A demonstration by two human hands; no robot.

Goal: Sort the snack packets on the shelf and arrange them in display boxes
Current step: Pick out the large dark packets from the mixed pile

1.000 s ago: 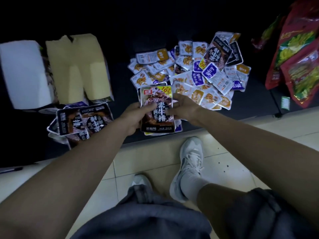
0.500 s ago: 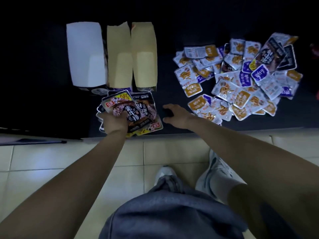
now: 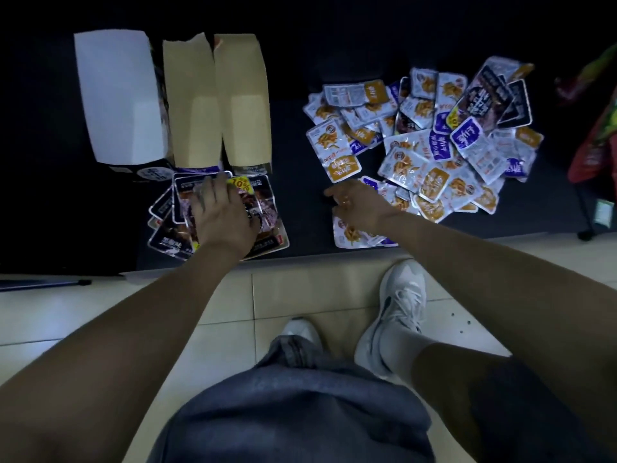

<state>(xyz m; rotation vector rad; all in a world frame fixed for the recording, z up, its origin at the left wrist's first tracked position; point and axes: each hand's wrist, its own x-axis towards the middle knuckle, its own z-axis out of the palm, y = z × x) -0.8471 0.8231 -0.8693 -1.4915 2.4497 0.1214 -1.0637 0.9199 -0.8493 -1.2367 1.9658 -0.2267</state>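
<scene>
Both forearms reach forward. Left hand (image 3: 222, 217) lies palm down, fingers straight and spread toward 12 o'clock. Right hand (image 3: 359, 207), at its 3 o'clock, has loosely curled fingers, index toward 10 o'clock.

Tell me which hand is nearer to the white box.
Left. The left hand lies on the dark packets just in front of the white box; the right hand is farther right, by the pale packet pile.

boxes (image 3: 173, 105) back left on shelf (image 3: 300, 235) | stack of packets (image 3: 267, 225) just before them, left hand (image 3: 222, 217) on top | loose pile of packets (image 3: 434, 142) right, right hand (image 3: 359, 207) at its near edge
</scene>
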